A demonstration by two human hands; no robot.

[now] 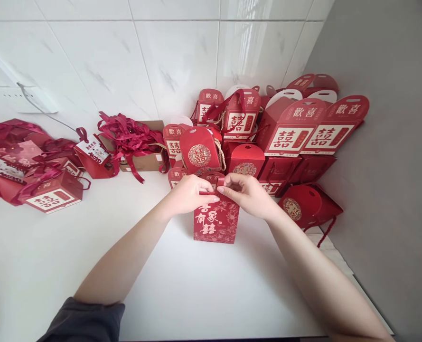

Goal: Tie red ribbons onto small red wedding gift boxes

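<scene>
A red gift box [216, 221] with white Chinese characters and pale flower prints stands upright on the white table in front of me. Both my hands are at its top edge. My left hand [192, 194] pinches a red strip, which looks like ribbon, at the box's upper left. From the other side, my right hand [246, 194] has thumb and forefinger closed on a short red ribbon [220, 182] sticking up above the box. The fingers partly hide the box's top, so how the ribbon runs there cannot be made out.
Stacked red gift boxes [289, 135] stand behind and to the right, close to the grey wall. A cardboard box [143, 164] heaped with dark red ribbons [130, 135] is at the back. More ribboned boxes [54, 197] lie left, below a wall socket [29, 99] with a cable.
</scene>
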